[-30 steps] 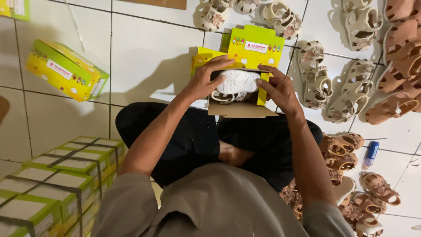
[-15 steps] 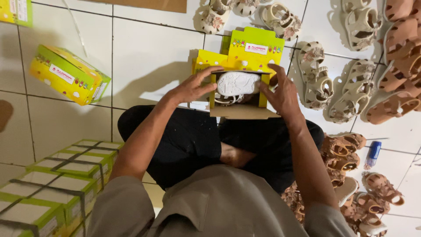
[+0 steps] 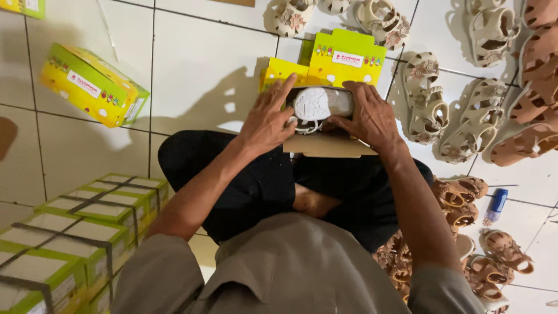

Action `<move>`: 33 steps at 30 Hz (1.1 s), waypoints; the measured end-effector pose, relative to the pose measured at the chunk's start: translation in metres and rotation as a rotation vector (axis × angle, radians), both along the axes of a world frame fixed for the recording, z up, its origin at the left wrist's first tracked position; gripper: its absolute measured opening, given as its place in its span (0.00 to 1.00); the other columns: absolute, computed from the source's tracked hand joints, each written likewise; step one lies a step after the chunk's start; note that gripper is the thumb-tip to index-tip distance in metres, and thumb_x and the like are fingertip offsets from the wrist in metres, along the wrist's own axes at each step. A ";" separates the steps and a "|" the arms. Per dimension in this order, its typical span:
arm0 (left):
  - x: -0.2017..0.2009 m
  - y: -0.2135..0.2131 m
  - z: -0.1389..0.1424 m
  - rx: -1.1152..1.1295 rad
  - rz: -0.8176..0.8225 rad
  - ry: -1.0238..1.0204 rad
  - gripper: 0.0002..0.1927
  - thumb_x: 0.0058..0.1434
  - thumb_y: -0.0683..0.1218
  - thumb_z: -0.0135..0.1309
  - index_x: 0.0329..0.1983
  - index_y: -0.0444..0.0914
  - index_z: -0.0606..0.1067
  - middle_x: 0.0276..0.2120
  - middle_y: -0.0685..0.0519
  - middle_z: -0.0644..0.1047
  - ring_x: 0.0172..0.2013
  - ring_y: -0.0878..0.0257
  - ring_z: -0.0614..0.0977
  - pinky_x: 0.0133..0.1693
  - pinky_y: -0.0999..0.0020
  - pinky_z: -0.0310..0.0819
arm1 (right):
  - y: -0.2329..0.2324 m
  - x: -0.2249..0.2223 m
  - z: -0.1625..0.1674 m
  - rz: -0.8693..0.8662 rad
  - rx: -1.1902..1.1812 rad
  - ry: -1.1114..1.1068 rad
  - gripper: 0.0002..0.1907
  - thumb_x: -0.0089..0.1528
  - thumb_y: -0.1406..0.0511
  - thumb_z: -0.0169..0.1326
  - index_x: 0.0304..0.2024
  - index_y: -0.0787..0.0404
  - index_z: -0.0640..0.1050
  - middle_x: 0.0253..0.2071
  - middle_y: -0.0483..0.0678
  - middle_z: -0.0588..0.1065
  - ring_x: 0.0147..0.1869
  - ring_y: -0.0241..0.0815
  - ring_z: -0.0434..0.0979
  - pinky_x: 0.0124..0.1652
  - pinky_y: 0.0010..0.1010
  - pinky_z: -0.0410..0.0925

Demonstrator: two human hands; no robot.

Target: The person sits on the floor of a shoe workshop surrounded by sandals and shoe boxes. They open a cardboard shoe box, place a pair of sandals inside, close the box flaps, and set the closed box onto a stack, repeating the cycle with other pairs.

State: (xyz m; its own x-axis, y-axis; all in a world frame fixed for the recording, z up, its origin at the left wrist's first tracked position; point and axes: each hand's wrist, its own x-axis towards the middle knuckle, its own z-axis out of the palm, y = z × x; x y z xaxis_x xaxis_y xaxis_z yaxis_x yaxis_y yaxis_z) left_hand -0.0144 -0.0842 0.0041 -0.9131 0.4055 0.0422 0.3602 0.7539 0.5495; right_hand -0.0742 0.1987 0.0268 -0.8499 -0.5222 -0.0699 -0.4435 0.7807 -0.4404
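Currently, the person sits cross-legged on the white tiled floor (image 3: 203, 75) with an open yellow-green shoe box (image 3: 325, 67) resting against the knees. The left hand (image 3: 268, 119) lies flat on the near-left edge of the box, index finger extended toward the cream sandal (image 3: 319, 103) that sits inside the box, sole side up. The right hand (image 3: 367, 116) bears on the right end of the same sandal, fingers spread over it. Neither grip is clenched: both hands press with open fingers rather than closing around the footwear. The box lid stands upright at the far side.

Judged step: seating the sandal in the box. The next move would call for even downward pressure from both hands until the sandal lies below the rim, then clearance of the fingers so the lid can fold over.

Surrounding items: a closed yellow-green box (image 3: 93, 87) lies tilted on the floor to the left; strapped green boxes (image 3: 81, 232) are stacked near the left elbow; loose cream sandals (image 3: 430, 104) and brown sandals (image 3: 465, 203) lie to the right.
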 end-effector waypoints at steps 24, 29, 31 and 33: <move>-0.019 -0.025 -0.001 0.734 0.076 -0.553 0.31 0.67 0.51 0.56 0.69 0.45 0.57 0.78 0.43 0.48 0.77 0.46 0.50 0.71 0.49 0.55 | 0.028 0.006 -0.005 -0.169 -0.665 -0.301 0.41 0.64 0.57 0.63 0.71 0.67 0.59 0.65 0.54 0.65 0.66 0.54 0.69 0.53 0.44 0.72; -0.042 -0.030 -0.013 0.665 -0.120 -0.633 0.40 0.70 0.55 0.53 0.80 0.51 0.49 0.80 0.47 0.51 0.78 0.51 0.49 0.74 0.50 0.44 | 0.056 0.024 -0.014 -0.520 -1.001 -0.846 0.33 0.69 0.59 0.55 0.75 0.61 0.66 0.48 0.44 0.73 0.47 0.37 0.73 0.43 0.32 0.75; -0.050 -0.026 -0.014 0.604 -0.187 -0.652 0.40 0.68 0.57 0.53 0.79 0.53 0.49 0.79 0.48 0.52 0.77 0.51 0.51 0.72 0.49 0.46 | 0.054 0.025 -0.021 -0.492 -0.928 -0.851 0.34 0.68 0.62 0.57 0.76 0.59 0.64 0.38 0.43 0.71 0.39 0.34 0.72 0.38 0.29 0.73; -0.052 -0.019 -0.013 0.401 -0.214 -0.516 0.36 0.69 0.56 0.51 0.78 0.55 0.53 0.77 0.49 0.57 0.75 0.49 0.58 0.71 0.50 0.53 | 0.048 0.022 -0.025 -0.410 -0.758 -0.736 0.37 0.67 0.62 0.59 0.76 0.56 0.61 0.29 0.43 0.68 0.33 0.33 0.71 0.34 0.26 0.70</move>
State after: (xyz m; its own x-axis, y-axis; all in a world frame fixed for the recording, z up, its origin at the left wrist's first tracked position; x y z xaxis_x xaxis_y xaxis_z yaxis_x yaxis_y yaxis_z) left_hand -0.0668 -0.1033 -0.0085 -0.7582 0.6232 -0.1919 0.0963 0.3980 0.9123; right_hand -0.0523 0.2465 0.0018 -0.8496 -0.3346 -0.4078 0.3465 0.2288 -0.9097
